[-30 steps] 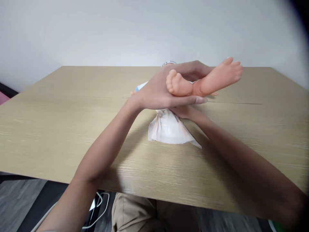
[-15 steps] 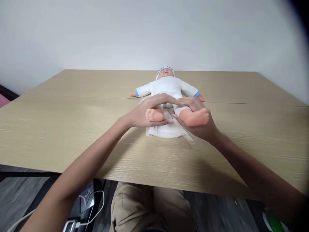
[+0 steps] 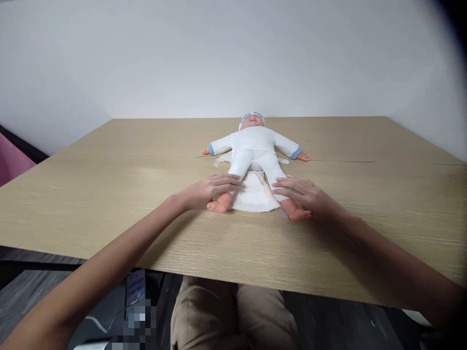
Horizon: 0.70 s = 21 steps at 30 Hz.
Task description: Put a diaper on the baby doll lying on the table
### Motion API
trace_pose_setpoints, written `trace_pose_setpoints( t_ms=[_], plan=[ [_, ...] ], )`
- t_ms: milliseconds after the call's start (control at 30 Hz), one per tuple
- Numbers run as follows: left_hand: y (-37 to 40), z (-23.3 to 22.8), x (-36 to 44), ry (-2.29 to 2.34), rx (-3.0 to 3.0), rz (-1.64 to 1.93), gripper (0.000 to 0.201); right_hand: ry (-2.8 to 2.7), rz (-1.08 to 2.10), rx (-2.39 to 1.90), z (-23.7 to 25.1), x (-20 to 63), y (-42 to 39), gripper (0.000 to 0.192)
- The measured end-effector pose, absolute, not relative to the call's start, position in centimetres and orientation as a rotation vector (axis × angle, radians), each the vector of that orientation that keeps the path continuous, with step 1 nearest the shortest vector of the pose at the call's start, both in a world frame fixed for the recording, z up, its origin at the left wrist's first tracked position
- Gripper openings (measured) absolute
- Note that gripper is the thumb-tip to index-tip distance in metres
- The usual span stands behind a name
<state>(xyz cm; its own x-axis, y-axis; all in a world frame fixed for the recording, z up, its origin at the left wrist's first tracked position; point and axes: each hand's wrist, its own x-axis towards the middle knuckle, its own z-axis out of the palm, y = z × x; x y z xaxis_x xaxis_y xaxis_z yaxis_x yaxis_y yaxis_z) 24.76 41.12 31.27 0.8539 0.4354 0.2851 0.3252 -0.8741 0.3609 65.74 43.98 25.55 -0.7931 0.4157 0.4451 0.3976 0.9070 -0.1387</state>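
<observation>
A baby doll (image 3: 254, 138) lies on its back on the wooden table, head toward the wall. It wears a white suit with blue cuffs and a white cap with blue lettering. An unfolded white diaper (image 3: 253, 197) lies flat under its hips and shows between its spread legs. My left hand (image 3: 211, 189) rests with fingers stretched over the doll's leg on the left, just above the bare foot. Across the other leg lie the outstretched fingers of my right hand (image 3: 308, 194), beside that foot. Both thumbs are mostly hidden.
The table (image 3: 146, 218) meets a white wall (image 3: 182, 58) at the back. A pink surface (image 3: 12, 158) shows at the far left. Below the front edge are my legs in tan trousers (image 3: 207, 311) and, on the left, a dark surface with a white cable (image 3: 97, 322).
Both hands have loosened from around the doll's lower legs and moved apart. The legs have come down and spread onto the table, and more of the diaper shows between them.
</observation>
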Motion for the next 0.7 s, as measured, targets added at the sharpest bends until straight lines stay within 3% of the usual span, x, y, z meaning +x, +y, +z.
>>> trace_pose_setpoints(
  t_ms=[167,467,567,700],
  plan=[
    [41.2,31.4,24.4,0.558,2.741,0.523,0.066,-2.613,0.033,-0.548,26.3,65.4,43.5,0.056],
    [41.0,31.3,24.3,0.556,2.749,0.453,0.084,-2.666,0.196,-0.700,28.3,65.7,42.6,0.057],
    [41.0,31.4,24.4,0.558,2.733,0.445,0.084,-2.628,0.101,-0.815,28.8,63.7,40.7,0.050],
    [41.1,31.5,24.5,0.565,2.725,0.417,0.081,-2.595,-0.149,-0.945,27.8,60.4,38.2,0.063]
  ],
)
